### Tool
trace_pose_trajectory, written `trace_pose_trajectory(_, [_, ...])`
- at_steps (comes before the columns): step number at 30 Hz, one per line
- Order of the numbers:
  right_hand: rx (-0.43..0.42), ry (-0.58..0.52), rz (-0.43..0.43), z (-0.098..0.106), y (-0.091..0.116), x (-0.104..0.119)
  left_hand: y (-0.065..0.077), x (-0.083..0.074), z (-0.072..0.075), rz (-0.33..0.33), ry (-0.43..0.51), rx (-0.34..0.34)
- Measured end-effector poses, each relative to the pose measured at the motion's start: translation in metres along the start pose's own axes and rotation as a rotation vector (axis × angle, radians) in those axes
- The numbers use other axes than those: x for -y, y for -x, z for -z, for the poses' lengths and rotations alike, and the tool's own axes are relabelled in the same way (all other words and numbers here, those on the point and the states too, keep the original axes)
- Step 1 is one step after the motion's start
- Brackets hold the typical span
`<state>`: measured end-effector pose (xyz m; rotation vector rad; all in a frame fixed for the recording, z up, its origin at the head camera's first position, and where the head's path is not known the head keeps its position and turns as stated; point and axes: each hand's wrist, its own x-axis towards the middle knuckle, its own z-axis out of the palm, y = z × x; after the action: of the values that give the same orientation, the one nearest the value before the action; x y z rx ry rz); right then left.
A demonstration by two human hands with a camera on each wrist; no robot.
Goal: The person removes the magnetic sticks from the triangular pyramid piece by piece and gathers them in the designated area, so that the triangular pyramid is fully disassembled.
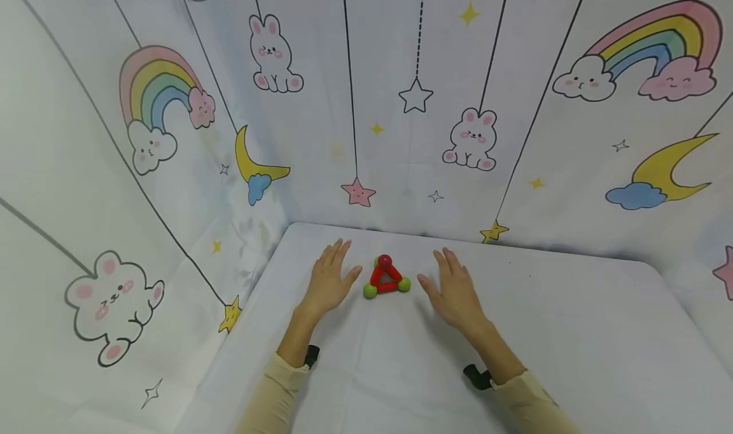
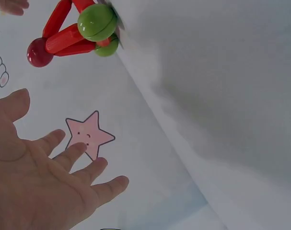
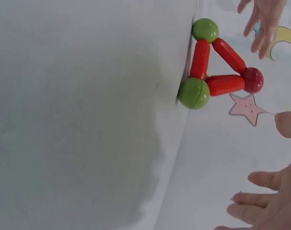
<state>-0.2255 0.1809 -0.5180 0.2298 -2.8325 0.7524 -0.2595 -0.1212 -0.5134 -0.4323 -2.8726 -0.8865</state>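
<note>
From my end, what I can read is printed pictures: the white backdrop (image 1: 395, 154) carries rainbows (image 1: 681, 30), bunnies (image 1: 277, 55), yellow moons (image 1: 664, 173) and a smiling pink star (image 1: 358, 193), many strung from dark lines. It rises behind and to the left of a white-covered table (image 1: 572, 332) with rounded far corners. On that surface, toward the far edge, I see a small pyramid (image 1: 387, 286) of red rods with a red ball (image 1: 385, 261) on top and green balls (image 1: 370, 291) at the base; the rear one is mostly hidden, so I'd call it green only cautiously. My left hand (image 1: 328, 282) and right hand (image 1: 456, 295) flank it, fingers extended, holding nothing, both apart from it.
</note>
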Motion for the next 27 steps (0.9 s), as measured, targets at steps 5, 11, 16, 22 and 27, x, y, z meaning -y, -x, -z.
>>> trace_pose_trajectory(5, [0.016, -0.053, -0.019, -0.007, -0.004, 0.006, -0.002, -0.006, -0.001, -0.001, 0.08, -0.004])
trace_pose_trajectory(11, [0.023, -0.097, -0.022, -0.013, -0.008, 0.011, -0.005, -0.011, -0.007, 0.011, 0.144, -0.018])
trace_pose_trajectory(16, [0.017, -0.144, -0.018, -0.016, -0.011, 0.015, -0.01, -0.014, -0.011, 0.019, 0.202, -0.015])
trace_pose_trajectory(22, [-0.021, -0.204, 0.013, -0.025, -0.015, 0.02, -0.015, -0.015, -0.017, 0.008, 0.397, -0.026])
trace_pose_trajectory(27, [-0.054, -0.25, 0.033, -0.033, -0.02, 0.023, -0.022, -0.018, -0.025, -0.005, 0.67, -0.054])
